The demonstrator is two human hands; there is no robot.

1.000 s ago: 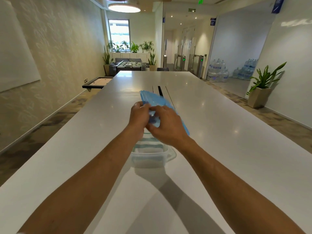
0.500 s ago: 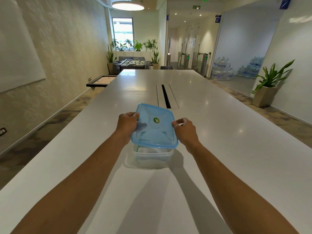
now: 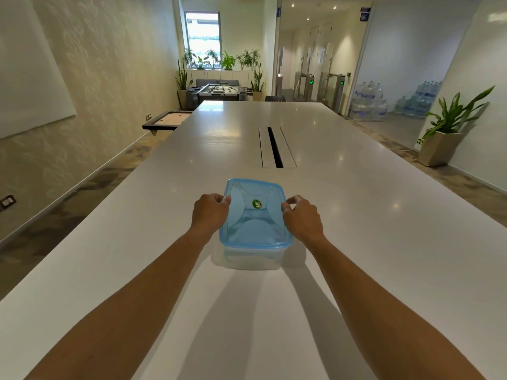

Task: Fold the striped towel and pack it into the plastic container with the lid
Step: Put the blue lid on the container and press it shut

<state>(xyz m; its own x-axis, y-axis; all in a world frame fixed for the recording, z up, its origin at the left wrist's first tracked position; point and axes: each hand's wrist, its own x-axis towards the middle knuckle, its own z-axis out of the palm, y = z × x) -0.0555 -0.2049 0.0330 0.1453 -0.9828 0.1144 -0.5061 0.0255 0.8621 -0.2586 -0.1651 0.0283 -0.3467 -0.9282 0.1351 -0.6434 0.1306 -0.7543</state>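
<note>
A clear plastic container (image 3: 251, 258) stands on the white table (image 3: 384, 242) in front of me. A translucent blue lid (image 3: 255, 215) with a small green sticker lies flat on top of it. My left hand (image 3: 210, 213) grips the lid's left edge and my right hand (image 3: 300, 215) grips its right edge, fingers curled over the rim. The striped towel is mostly hidden inside; only faint shapes show through the lid and the wall.
A dark cable slot (image 3: 275, 148) runs along the table's middle beyond the container. A potted plant (image 3: 444, 133) stands on the floor at the right. Water bottles (image 3: 369, 102) are stacked by the far wall, and a foosball table (image 3: 219, 91) sits at the room's end.
The lid was tilted up in both hands over the open container with the towel showing. It now lies flat on the container, and my hands have moved apart to its two side edges.
</note>
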